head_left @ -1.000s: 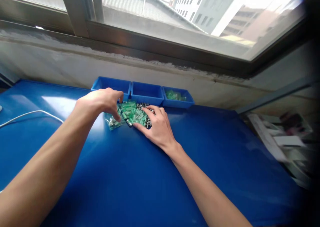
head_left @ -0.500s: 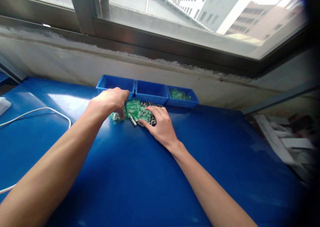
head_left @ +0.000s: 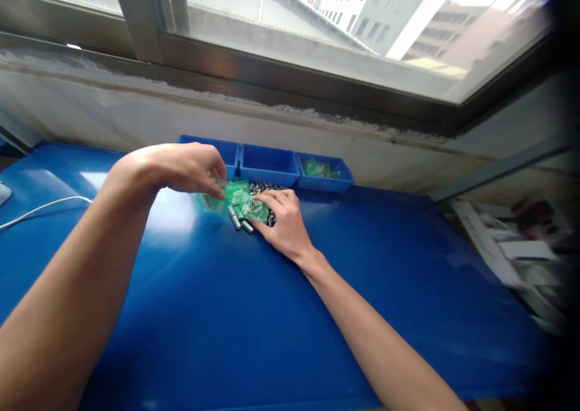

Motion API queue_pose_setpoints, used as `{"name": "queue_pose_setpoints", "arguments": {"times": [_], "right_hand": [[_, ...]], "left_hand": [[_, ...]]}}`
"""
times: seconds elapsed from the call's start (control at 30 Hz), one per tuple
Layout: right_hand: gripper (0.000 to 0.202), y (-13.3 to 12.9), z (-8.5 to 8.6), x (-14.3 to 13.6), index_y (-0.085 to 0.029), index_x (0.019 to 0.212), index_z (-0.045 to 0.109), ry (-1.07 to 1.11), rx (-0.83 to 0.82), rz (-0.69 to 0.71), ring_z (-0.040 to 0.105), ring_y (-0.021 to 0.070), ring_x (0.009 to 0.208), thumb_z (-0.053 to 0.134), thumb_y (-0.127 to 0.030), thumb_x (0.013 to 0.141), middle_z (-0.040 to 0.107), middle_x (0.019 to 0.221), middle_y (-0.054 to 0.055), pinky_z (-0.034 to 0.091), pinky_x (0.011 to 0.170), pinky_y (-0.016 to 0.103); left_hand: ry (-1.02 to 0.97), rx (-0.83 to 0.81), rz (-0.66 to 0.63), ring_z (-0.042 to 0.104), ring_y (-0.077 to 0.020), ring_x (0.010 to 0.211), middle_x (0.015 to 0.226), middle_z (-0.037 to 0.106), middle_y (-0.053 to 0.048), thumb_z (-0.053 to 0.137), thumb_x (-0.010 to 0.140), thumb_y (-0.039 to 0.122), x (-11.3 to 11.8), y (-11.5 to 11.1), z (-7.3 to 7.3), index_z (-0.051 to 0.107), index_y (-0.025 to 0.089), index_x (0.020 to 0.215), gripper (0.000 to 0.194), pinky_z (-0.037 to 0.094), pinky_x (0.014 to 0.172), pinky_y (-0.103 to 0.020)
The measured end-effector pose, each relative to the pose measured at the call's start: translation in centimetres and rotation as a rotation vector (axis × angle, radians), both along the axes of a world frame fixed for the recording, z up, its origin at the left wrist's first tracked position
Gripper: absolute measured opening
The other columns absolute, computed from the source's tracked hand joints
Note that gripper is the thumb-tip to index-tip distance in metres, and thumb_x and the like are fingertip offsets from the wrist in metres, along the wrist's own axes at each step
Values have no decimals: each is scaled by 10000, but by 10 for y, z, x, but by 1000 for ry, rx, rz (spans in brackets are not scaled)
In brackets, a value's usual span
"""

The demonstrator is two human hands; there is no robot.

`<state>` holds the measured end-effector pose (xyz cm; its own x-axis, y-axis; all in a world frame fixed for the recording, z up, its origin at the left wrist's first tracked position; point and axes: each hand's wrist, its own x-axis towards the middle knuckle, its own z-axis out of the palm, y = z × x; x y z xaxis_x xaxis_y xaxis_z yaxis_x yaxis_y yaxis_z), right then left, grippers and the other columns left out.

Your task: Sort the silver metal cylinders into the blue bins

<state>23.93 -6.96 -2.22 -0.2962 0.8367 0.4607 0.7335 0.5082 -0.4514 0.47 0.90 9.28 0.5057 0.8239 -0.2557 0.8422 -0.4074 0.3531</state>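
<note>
My left hand (head_left: 193, 168) is bent down at the wrist, fingers and thumb closed on a small green see-through plastic bag (head_left: 209, 200) at the left of a pile. My right hand (head_left: 285, 223) curls its thumb and fingers around more green plastic bags (head_left: 248, 204) at the pile's right side; pale or metallic pieces show through the plastic. Small dark metal parts (head_left: 260, 187) lie behind and beneath the right fingers, partly hidden. Two short silvery bar-shaped pieces (head_left: 234, 217) rest on the table in front of the bags.
Three blue bins stand against the wall: a left bin (head_left: 231, 151) partly behind my left hand, a middle bin (head_left: 269, 164), and a right bin (head_left: 326, 181) with green bags inside. A white cable (head_left: 49, 204) crosses the blue table (head_left: 235, 314) at left. A window frame (head_left: 290, 84) runs above.
My left hand has bent further at the wrist and raised the bag slightly at the pile's left edge. My right hand stays at the pile. The view has shifted a little.
</note>
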Motion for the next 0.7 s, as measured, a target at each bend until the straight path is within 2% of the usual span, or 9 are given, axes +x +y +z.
{"name": "queue_pose_setpoints", "arguments": {"times": [0.13,0.23,0.33,0.47,0.57,0.7], "right_hand": [[184,2,0,1,-262,1086,775,93,51,3,577,265,1085,709,-302,919,751,1141,45,466,1004,461],[159,5,2,6,-261,1034,789,269,54,-39,630,245,1048,673,-323,945,766,1100,48,502,979,431],[192,7,5,17,-256,1028,788,475,-44,-80,677,230,990,678,-383,935,773,1057,46,527,937,401],[271,8,9,39,-239,981,785,681,-228,-76,679,190,812,726,-482,876,768,932,23,536,755,323],[311,10,12,53,-219,843,770,722,-282,-103,623,153,671,777,-528,807,729,794,8,496,624,282],[371,14,13,63,-199,718,712,757,-352,-106,545,114,536,803,-556,765,645,636,-14,443,523,258]], "left_hand": [[-139,30,12,667,-206,743,753,742,-19,760,681,456,7,-3,4,810,217,871,309,450,682,-256],[-275,53,30,655,-186,721,778,750,-25,729,724,476,19,-4,-1,804,204,883,325,438,639,-251],[-441,68,83,665,-195,757,833,766,-52,739,736,493,31,-4,-10,806,189,940,373,462,647,-266],[-634,-14,115,694,-228,818,905,776,-93,759,748,479,45,-5,-25,805,174,982,387,514,690,-316],[-643,1,151,696,-228,798,886,776,-102,757,760,470,55,-5,-35,796,158,956,371,518,676,-323],[-563,129,192,699,-230,809,874,778,-104,755,757,440,62,-4,-44,787,144,915,337,517,692,-317]]}}
